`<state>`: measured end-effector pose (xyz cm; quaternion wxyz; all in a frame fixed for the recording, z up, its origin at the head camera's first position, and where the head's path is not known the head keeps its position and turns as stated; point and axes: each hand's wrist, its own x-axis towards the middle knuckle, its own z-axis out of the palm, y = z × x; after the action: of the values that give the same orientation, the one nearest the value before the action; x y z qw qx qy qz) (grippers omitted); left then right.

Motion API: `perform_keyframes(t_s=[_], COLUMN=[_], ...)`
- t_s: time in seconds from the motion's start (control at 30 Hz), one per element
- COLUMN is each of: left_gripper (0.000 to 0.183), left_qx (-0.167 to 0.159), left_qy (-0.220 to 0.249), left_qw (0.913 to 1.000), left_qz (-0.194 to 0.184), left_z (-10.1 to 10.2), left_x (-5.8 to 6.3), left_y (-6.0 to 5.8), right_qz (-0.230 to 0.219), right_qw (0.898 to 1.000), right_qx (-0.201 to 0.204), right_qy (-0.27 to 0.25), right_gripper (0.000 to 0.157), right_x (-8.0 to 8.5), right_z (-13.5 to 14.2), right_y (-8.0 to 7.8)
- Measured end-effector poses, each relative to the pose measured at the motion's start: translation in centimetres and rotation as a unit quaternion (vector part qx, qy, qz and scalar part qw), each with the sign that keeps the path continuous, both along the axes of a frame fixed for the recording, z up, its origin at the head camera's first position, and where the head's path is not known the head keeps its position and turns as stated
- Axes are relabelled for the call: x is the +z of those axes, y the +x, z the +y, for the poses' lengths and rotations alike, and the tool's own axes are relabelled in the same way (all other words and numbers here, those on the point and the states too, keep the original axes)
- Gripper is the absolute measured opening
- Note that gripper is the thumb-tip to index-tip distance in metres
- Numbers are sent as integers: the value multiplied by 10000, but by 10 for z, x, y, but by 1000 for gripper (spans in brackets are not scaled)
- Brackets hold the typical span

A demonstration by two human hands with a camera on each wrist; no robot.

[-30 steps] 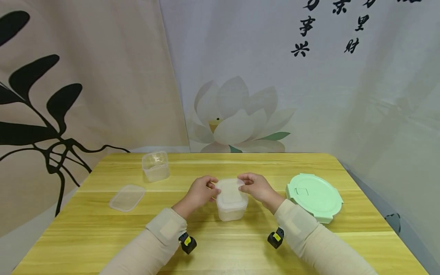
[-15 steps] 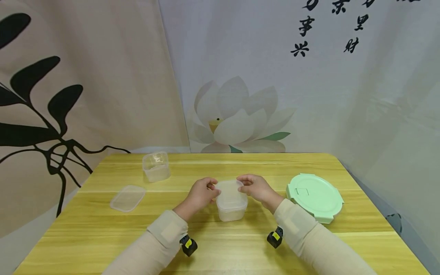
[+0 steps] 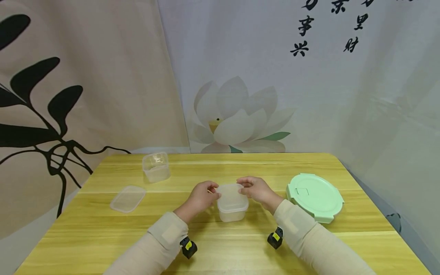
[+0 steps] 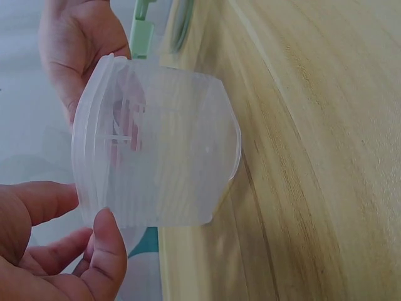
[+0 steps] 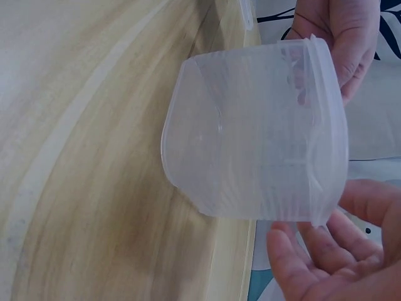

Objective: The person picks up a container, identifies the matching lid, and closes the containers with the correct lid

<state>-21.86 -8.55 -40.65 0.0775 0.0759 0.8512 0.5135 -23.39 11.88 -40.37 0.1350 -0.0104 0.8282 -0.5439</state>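
A small clear plastic food container (image 5: 244, 138) stands on the table, with its translucent lid (image 3: 233, 195) on top. At the lid's left rear corner my left hand (image 3: 203, 196) holds the edge, thumb above and fingers below the rim in the left wrist view. Opposite it, my right hand (image 3: 259, 191) pinches the lid's right rear corner the same way, its fingertips (image 5: 282, 251) close under the rim. Through the clear walls the container (image 4: 163, 144) shows no contents. The far side of the rim is partly hidden behind the fingers.
Another clear container (image 3: 156, 168), without a lid, stands at the back left of the wooden table (image 3: 227, 252). A loose flat lid (image 3: 128, 199) lies in front of it. To the right sits a round mint-green lidded box (image 3: 314, 196). Printed curtains hang behind the table.
The rear of the lid has come down a little, and both hands have lowered slightly with it. The other container, the loose lid and the green box stay where they were.
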Motion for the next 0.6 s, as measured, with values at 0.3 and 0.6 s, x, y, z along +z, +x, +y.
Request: perform_keyframes(t_s=[0.3,0.6], left_gripper=[51,75], left_qx=[-133,-397], left_qy=[143,428], left_qw=[9986,9956], left_qz=[-501,-739], left_z=[-4,-7], left_x=[-3,-6], left_y=[7,17], right_qz=[-226,-669], right_qw=[9984,9941], right_qx=[56,-47], right_qy=[-510,-854], right_gripper=[46,46], right_x=[-2,-7], right_z=[9,15], right_y=[6,15])
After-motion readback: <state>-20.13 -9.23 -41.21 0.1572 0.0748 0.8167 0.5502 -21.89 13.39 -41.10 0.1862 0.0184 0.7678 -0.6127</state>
